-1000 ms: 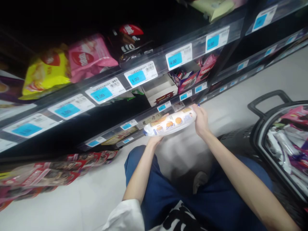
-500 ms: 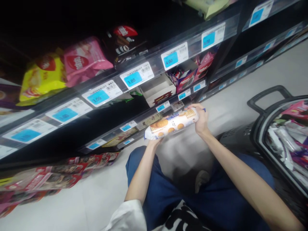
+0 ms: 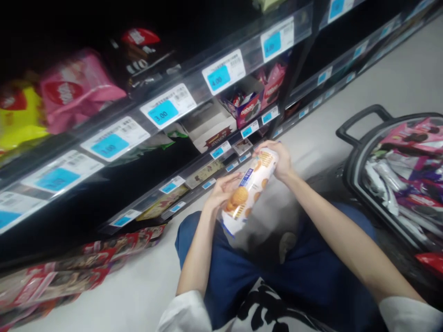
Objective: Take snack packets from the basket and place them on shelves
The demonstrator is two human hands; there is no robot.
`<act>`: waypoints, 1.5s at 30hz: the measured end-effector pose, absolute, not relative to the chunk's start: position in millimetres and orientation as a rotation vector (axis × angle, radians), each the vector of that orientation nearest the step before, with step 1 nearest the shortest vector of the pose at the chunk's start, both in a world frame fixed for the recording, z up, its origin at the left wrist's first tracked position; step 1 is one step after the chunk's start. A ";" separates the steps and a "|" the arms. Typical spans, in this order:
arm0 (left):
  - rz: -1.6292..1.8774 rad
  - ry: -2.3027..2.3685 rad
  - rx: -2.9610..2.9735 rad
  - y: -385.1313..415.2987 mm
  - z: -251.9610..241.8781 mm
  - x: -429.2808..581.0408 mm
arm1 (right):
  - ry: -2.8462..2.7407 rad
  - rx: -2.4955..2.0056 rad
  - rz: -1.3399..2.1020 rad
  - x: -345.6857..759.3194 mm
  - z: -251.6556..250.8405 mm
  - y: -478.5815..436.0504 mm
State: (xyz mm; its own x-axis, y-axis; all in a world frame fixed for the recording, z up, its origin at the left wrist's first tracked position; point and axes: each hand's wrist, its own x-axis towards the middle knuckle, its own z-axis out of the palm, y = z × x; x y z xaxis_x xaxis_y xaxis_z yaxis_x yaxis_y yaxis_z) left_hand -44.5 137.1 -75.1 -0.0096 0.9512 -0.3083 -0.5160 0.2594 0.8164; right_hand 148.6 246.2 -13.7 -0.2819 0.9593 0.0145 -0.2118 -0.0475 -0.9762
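A long white pack of biscuits (image 3: 249, 189) with a blue label and pictures of round biscuits is held over my lap, slanting from lower left to upper right. My right hand (image 3: 281, 160) is wrapped round its upper end, partly behind the wrapper. At its left side my left hand (image 3: 220, 192) supports the lower half, fingers against the wrapper; some of them are hidden behind it. Ahead, on the lower shelf, stand an open white carton (image 3: 209, 127) and a purple box (image 3: 246, 108) of small wrapped snacks.
To my right stands a dark basket (image 3: 349, 161) with a raised handle, full of wrapped snacks. Price tags line the shelf edge (image 3: 197, 87) before me. Yellow, pink (image 3: 76, 87) and dark packs sit on the upper shelf. Red packs (image 3: 69, 276) lie low at the left.
The pack has turned from nearly level to a steep slant, its left end dropping towards me. My left hand has shifted from beneath it to its left side. The view has swung rightward.
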 end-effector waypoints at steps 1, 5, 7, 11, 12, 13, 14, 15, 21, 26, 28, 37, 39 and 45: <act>1.176 0.933 0.594 136.1 -72.9 -43.7 | -1.266 -0.874 1.603 151.2 -11.3 248.3; 0.937 0.713 0.763 134.8 -69.7 -41.7 | -1.421 -0.752 1.779 154.6 -4.0 248.3; 0.932 0.698 0.800 135.3 -69.8 -40.2 | -1.477 -0.727 1.792 153.3 -2.5 245.5; 0.947 0.705 0.803 136.5 -68.5 -35.9 | -1.490 -0.735 1.770 152.4 -2.6 243.0; 0.953 0.703 0.799 136.5 -67.6 -34.8 | -1.486 -0.740 1.765 152.7 -3.2 243.2; 0.958 0.698 0.796 136.5 -66.7 -33.8 | -1.484 -0.748 1.760 153.0 -4.2 243.7; 0.960 0.688 0.794 136.5 -65.8 -32.9 | -1.486 -0.763 1.752 153.2 -5.7 244.2; 0.964 0.675 0.792 136.5 -65.0 -32.1 | -1.496 -0.797 1.732 153.3 -7.6 244.8; 0.915 0.812 0.826 136.8 -64.5 -24.6 | -1.637 -1.614 1.136 155.9 -24.7 248.4; 0.841 0.904 0.742 132.5 -66.0 -16.7 | -1.760 -1.526 1.278 164.7 -26.8 251.2; 0.826 0.800 0.609 130.6 -64.6 -16.4 | -1.746 -1.356 1.409 167.3 -20.7 251.7; 0.858 0.595 0.460 131.8 -65.4 -32.2 | -1.624 -0.709 1.781 172.3 7.9 245.6; 0.841 0.627 0.467 132.9 -66.8 -34.4 | -1.630 -0.757 1.718 169.3 4.1 244.3; 0.803 0.742 0.471 140.5 -61.3 -31.6 | -1.522 -1.018 1.585 156.0 -12.7 240.2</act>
State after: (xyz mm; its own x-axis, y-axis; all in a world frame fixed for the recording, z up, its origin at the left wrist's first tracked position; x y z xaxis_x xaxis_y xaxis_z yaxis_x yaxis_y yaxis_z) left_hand -31.6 140.5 -61.3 0.4698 0.7814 -0.4106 -0.4714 0.6154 0.6317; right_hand 156.0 240.2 -12.7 -0.4423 0.8943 -0.0682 0.0314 -0.0605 -0.9977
